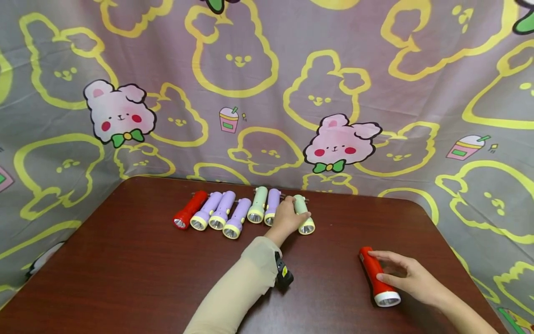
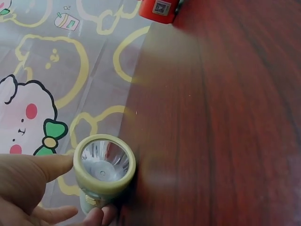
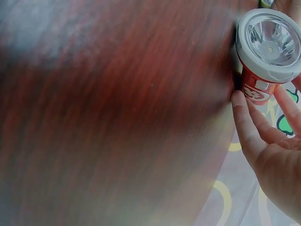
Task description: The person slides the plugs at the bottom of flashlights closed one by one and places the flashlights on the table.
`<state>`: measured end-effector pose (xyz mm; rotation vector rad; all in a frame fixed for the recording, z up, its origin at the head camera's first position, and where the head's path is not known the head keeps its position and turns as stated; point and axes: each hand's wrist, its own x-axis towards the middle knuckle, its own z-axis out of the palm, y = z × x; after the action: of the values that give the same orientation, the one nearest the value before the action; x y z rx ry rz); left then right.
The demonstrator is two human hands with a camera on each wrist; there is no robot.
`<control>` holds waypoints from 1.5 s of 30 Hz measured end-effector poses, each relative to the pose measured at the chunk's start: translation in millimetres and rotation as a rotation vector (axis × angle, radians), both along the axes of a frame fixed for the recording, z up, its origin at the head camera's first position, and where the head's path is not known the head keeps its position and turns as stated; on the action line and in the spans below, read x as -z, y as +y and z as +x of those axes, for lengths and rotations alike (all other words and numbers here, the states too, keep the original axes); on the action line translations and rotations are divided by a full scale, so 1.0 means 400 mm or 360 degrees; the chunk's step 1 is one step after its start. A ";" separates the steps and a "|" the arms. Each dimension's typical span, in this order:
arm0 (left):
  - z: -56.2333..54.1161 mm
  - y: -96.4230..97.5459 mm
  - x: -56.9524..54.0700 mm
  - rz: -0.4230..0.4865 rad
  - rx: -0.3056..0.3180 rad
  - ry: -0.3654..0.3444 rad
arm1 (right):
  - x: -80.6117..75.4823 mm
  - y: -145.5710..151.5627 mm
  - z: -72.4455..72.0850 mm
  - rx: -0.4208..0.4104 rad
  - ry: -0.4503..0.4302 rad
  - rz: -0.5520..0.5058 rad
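In the head view, my left hand (image 1: 288,218) reaches over the pale green flashlight (image 1: 301,208) at the right end of a row. The left wrist view shows my thumb at the yellow rim around the lens (image 2: 104,162) and other fingertips curled at its body. My right hand (image 1: 410,276) is beside a red flashlight (image 1: 373,273) with a white rim, lying at the table's right. Its thumb and fingertips touch the red body, the fingers fairly straight with a gap below the palm. In the right wrist view its clear lens (image 3: 270,44) faces the camera.
Left of my left hand lie a purple flashlight (image 1: 273,202), another green flashlight (image 1: 258,202), several more purple flashlights (image 1: 225,204) and a red flashlight (image 1: 195,206). They lie near the back edge of the dark brown table (image 1: 137,273). A patterned curtain (image 1: 267,102) hangs behind.
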<state>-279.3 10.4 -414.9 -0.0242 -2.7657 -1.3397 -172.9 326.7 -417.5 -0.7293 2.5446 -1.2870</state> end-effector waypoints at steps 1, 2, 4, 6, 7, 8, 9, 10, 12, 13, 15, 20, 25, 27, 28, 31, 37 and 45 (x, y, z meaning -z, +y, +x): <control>-0.002 0.002 0.001 0.0013 -0.0002 -0.0033 | 0.001 0.000 0.001 0.0001 -0.0005 -0.0002; -0.003 0.004 0.002 0.0020 -0.0005 -0.0060 | 0.002 0.000 0.001 0.0004 -0.0010 -0.0001; -0.004 0.007 0.003 0.0052 -0.0007 -0.0115 | 0.003 0.001 0.001 0.0011 -0.0015 0.0003; -0.003 0.010 0.003 0.0088 -0.0006 -0.0158 | 0.003 0.002 0.001 0.0017 -0.0020 0.0009; -0.003 0.010 0.002 0.0105 -0.0004 -0.0176 | 0.003 0.002 0.001 0.0020 -0.0010 0.0011; -0.003 0.010 0.000 0.0118 -0.0001 -0.0192 | 0.004 0.002 0.000 0.0022 -0.0001 0.0014; -0.002 0.010 -0.002 0.0130 0.0005 -0.0216 | 0.003 0.003 0.000 0.0021 0.0002 0.0013; -0.001 0.010 -0.004 0.0124 0.0012 -0.0233 | 0.003 0.003 -0.001 0.0019 0.0007 0.0015; 0.000 0.008 -0.009 0.0096 0.0036 -0.0267 | 0.004 0.003 -0.002 0.0015 0.0011 0.0007; 0.000 0.007 -0.012 0.0078 0.0052 -0.0283 | 0.003 0.004 -0.002 0.0014 0.0011 0.0005; 0.003 0.004 -0.017 0.0068 0.0094 -0.0322 | 0.003 0.004 -0.002 0.0013 -0.0006 -0.0005; 0.014 -0.007 -0.028 0.0106 0.0220 -0.0414 | 0.002 0.005 -0.001 0.0019 -0.0043 -0.0018; 0.022 -0.010 -0.038 -0.0005 0.0376 -0.0419 | 0.000 0.006 -0.002 0.0031 -0.0040 -0.0002; 0.023 -0.009 -0.040 -0.0042 0.0417 -0.0412 | 0.001 0.005 -0.002 0.0031 -0.0034 -0.0004; 0.024 -0.008 -0.041 -0.0046 0.0427 -0.0414 | 0.002 0.005 -0.002 0.0030 -0.0030 -0.0005; 0.026 -0.007 -0.041 -0.0045 0.0427 -0.0419 | 0.004 0.003 -0.001 0.0031 -0.0032 -0.0011; 0.024 -0.014 -0.040 -0.0039 0.0436 -0.0397 | 0.003 0.005 0.001 0.0040 -0.0041 -0.0012; 0.031 -0.036 -0.033 0.0118 0.0513 -0.0473 | 0.003 0.007 0.000 0.0011 -0.0033 -0.0025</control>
<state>-267.0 -3.9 -401.7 -0.3041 -3.0543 -1.6406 -172.7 329.4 -418.8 -0.7075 2.5257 -1.3109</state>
